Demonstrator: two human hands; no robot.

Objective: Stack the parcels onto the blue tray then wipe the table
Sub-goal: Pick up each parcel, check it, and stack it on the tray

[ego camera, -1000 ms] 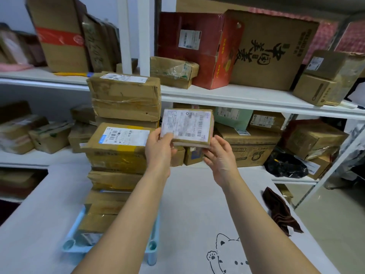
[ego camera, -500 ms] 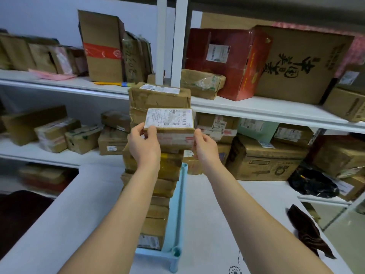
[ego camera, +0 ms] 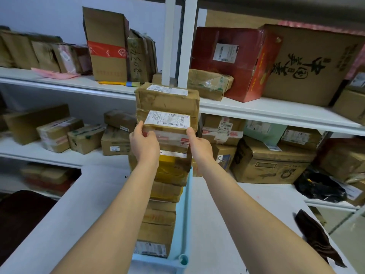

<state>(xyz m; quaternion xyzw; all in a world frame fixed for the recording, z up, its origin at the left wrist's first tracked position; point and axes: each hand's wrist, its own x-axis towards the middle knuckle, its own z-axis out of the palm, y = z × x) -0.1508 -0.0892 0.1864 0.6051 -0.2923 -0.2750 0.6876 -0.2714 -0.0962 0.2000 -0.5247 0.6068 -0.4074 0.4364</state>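
A small brown parcel (ego camera: pixel 167 123) with a white shipping label on top is held level between both hands. My left hand (ego camera: pixel 145 143) grips its left end and my right hand (ego camera: pixel 199 146) its right end. It sits over the front stack of parcels (ego camera: pixel 164 196) that stands in the light blue tray (ego camera: pixel 183 230) on the white table (ego camera: pixel 227 224); whether it rests on that stack I cannot tell. A taller stack behind it is topped by a taped brown parcel (ego camera: pixel 167 97). A dark brown cloth (ego camera: pixel 316 240) lies at the table's right edge.
White shelving (ego camera: pixel 266 110) full of cardboard boxes runs behind the table, with two white uprights (ego camera: pixel 178 36) just beyond the stacks. A black bag (ego camera: pixel 320 188) sits on the lower shelf at right. A dark seat (ego camera: pixel 21 218) is at the left, beside the table.
The held parcel has travelled left from open air to over the front stack in the tray, and tipped from label-facing-me to level. The view followed to the left.
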